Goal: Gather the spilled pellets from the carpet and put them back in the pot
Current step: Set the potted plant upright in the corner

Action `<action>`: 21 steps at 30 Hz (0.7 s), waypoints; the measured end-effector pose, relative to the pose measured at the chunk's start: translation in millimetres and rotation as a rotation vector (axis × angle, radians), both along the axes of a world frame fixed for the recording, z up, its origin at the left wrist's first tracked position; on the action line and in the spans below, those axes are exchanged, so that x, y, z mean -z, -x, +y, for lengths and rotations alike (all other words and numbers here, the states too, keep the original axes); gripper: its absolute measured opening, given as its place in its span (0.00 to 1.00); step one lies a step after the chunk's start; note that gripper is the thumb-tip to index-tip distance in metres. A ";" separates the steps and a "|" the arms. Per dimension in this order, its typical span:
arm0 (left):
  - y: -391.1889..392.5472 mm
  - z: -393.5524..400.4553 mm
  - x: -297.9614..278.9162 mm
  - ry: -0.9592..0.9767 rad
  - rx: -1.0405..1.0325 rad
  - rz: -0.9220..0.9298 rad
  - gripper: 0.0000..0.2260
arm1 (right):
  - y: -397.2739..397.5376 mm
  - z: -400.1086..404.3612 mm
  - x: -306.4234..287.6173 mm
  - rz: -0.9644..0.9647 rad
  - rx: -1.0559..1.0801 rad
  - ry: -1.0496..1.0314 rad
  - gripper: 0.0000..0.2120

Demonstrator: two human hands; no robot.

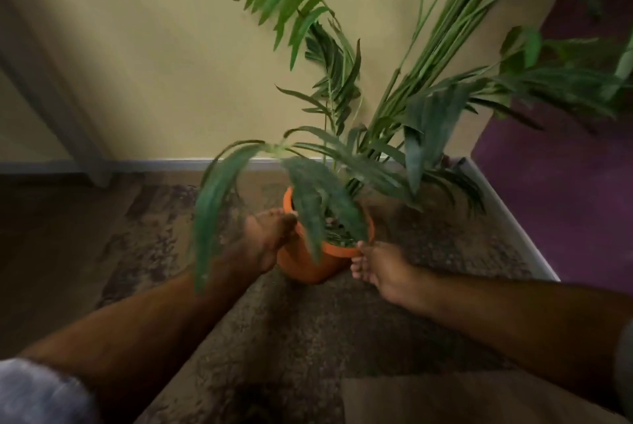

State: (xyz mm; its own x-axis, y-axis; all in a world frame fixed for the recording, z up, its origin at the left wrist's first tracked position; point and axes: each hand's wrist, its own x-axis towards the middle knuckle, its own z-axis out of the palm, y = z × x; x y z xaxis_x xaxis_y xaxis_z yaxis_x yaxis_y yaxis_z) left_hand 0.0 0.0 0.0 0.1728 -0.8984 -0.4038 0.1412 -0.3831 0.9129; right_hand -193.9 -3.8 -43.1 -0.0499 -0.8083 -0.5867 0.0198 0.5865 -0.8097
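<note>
A yellow wall (144, 57) backs the mottled brown carpet (325, 327). On the carpet, near the corner, stands the orange pot (301, 264), its plant (329, 204) leaning right. The left hand (269, 235) has its grip on the pot's left rim; the right hand (378, 269) pinches the near rim. The blur hides any pellets.

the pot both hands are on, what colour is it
Orange pot, seen clearest in the head view.

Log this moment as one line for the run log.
left hand: on pot rim, grip unclear | right hand: fingers at pot rim | pot: upright on carpet | pellets: not discernible
</note>
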 end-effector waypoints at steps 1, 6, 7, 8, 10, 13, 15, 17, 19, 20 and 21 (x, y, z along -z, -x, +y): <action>0.0 0.1 0.0 0.004 -0.005 0.016 0.06 | 0.6 -4.5 11.7 -0.025 0.037 0.008 0.05; -6.6 0.9 4.8 0.001 -0.014 0.132 0.11 | -15.5 -4.7 10.5 0.045 0.028 0.023 0.06; -9.3 1.4 6.7 -0.018 -0.034 0.130 0.11 | -19.0 -3.5 11.5 0.065 0.049 0.025 0.06; -12.8 0.3 10.5 -0.036 -0.061 0.109 0.09 | -22.0 -2.6 13.6 0.095 0.060 0.029 0.06; -17.9 -0.3 17.9 -0.063 -0.086 0.061 0.12 | -30.4 3.4 12.7 0.122 0.093 0.059 0.04; -24.9 1.3 28.2 -0.065 -0.107 0.080 0.14 | -38.3 7.7 19.6 0.137 0.130 0.115 0.02; -29.0 5.2 35.4 -0.044 -0.121 0.103 0.16 | -45.7 9.3 22.9 0.139 0.151 0.145 0.03; -34.5 10.3 41.9 -0.030 -0.162 0.139 0.17 | -55.0 11.3 28.1 0.147 0.182 0.192 0.05; -39.0 13.6 48.5 -0.033 -0.205 0.169 0.17 | -65.9 12.5 37.6 0.132 0.255 0.236 0.08; -41.1 14.8 51.5 -0.030 -0.228 0.187 0.17 | -71.2 12.6 42.7 0.114 0.291 0.250 0.09; -43.1 15.9 53.0 -0.027 -0.251 0.214 0.17 | -76.3 12.8 46.3 0.092 0.325 0.272 0.09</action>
State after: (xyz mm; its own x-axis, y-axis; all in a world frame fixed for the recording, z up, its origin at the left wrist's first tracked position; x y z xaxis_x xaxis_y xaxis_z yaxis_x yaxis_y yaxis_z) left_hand 43.1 15.9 -53.0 0.2963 -0.8270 -0.4777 0.4221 -0.3353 0.8423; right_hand -117.6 9.0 -89.4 -0.3695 -0.8663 -0.3361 0.0890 0.3271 -0.9408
